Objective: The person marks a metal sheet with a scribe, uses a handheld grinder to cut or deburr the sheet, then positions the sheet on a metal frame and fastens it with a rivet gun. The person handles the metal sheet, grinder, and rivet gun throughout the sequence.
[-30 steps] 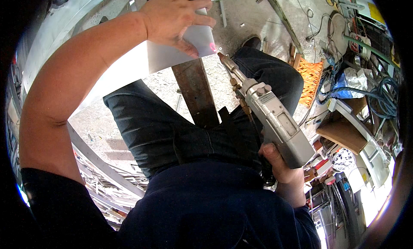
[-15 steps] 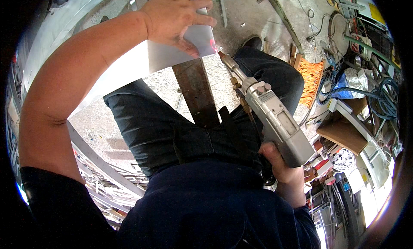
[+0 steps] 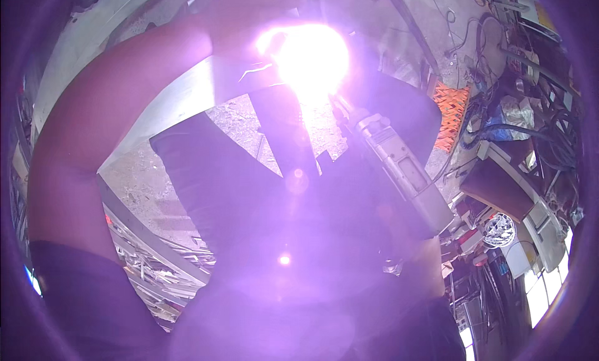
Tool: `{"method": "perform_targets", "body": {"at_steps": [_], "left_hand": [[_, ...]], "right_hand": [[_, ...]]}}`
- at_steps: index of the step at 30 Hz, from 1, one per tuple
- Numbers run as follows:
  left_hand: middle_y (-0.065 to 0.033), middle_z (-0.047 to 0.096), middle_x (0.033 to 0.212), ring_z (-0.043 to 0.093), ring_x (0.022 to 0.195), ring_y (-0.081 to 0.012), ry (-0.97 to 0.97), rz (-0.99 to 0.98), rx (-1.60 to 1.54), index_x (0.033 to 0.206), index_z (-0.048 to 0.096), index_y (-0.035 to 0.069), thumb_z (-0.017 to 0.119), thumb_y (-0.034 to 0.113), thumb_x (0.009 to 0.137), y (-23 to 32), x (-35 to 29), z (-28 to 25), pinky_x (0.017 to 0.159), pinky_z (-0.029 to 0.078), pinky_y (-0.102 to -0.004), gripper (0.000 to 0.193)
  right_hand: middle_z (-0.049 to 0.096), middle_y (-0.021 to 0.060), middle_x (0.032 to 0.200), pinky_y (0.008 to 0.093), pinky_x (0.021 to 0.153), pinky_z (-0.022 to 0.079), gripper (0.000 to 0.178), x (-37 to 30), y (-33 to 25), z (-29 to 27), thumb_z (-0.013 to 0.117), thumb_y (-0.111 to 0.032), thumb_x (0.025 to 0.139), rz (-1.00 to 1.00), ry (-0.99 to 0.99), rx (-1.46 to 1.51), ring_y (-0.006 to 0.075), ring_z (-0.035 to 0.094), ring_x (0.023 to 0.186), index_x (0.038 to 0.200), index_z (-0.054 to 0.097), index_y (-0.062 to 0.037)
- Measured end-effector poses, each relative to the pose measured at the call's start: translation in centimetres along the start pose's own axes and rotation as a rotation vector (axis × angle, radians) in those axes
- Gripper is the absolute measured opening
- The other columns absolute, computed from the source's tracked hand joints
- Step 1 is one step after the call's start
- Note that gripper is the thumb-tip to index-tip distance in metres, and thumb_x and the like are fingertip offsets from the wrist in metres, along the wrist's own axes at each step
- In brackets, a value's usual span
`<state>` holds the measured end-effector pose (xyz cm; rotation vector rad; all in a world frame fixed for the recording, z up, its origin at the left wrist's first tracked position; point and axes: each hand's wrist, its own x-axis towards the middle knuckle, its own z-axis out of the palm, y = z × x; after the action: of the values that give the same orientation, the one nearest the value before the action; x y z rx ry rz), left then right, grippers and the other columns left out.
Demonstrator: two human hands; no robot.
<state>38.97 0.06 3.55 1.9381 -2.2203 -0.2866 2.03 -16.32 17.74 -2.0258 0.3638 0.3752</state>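
A dazzling white-violet flare (image 3: 312,58) covers the gun's tip and the near end of a shiny sheet-metal piece (image 3: 181,99). My left hand (image 3: 243,18) lies over that end, holding it, its fingers largely lost in glare. Below, my right hand (image 3: 413,252), dim in the violet haze, is wrapped round the rear of a grey metal welding gun (image 3: 402,164). The gun's nozzle points up and left into the flare. A rusty steel bar (image 3: 281,127) runs beneath the sheet, between my thighs.
Orange woven strapping (image 3: 450,116) hangs right of my knee. Blue-grey hoses (image 3: 558,139) and a brown board (image 3: 497,187) crowd the right side. Metal offcuts (image 3: 165,261) lie at lower left, beside a curved pale strip (image 3: 143,227).
A blinding flare has appeared at the gun's tip, washing the view violet and hiding the sheet's corner. My arms and the gun keep nearly the same place.
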Motion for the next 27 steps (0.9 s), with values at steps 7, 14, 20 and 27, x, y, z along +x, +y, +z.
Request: {"method": "perform_targets", "body": {"at_steps": [7,14,20,27], "left_hand": [[-0.0139,0.053,0.127,0.039,0.131,-0.0365,-0.030,0.009,-0.022,0.127,0.061,0.020,0.071,0.069,0.068,0.5,-0.1,-0.3,0.114,0.017,-0.0622,0.078],[-0.0140,0.052,0.133,0.037,0.133,-0.0381,-0.021,-0.034,-0.038,0.126,0.062,0.016,0.068,0.068,0.073,0.7,-0.4,-0.3,0.114,0.018,-0.0630,0.075],[-0.0101,0.055,0.131,0.038,0.135,-0.0322,0.170,-0.130,0.116,0.129,0.058,0.018,0.057,0.067,0.085,0.7,-0.8,1.4,0.120,0.020,-0.0487,0.065],[-0.0130,0.060,0.123,0.049,0.122,-0.0350,0.367,-0.834,-0.150,0.124,0.061,0.008,0.054,0.042,0.097,0.0,-2.4,1.4,0.102,0.041,-0.0462,0.044]], "right_hand": [[0.062,0.0165,0.111,0.0324,0.074,0.053,0.056,-2.3,-0.6,-1.0,0.069,-0.026,0.087,0.314,0.243,0.382,0.0203,0.064,0.089,0.132,0.050,0.0020],[0.063,0.0146,0.102,0.0324,0.065,0.053,0.059,-3.1,1.6,-2.3,0.066,-0.039,0.090,0.444,0.312,0.560,0.0196,0.064,0.080,0.128,0.050,0.0026],[0.064,0.0090,0.111,0.0351,0.086,0.050,0.053,-3.8,4.7,-1.7,0.070,-0.019,0.091,0.516,-0.265,0.336,0.0189,0.063,0.096,0.136,0.047,-0.0047],[0.066,0.0187,0.121,0.0355,0.098,0.050,0.048,5.2,8.8,-9.1,0.072,-0.019,0.087,0.194,-0.918,0.454,0.0250,0.065,0.112,0.129,0.059,0.0005]]}}
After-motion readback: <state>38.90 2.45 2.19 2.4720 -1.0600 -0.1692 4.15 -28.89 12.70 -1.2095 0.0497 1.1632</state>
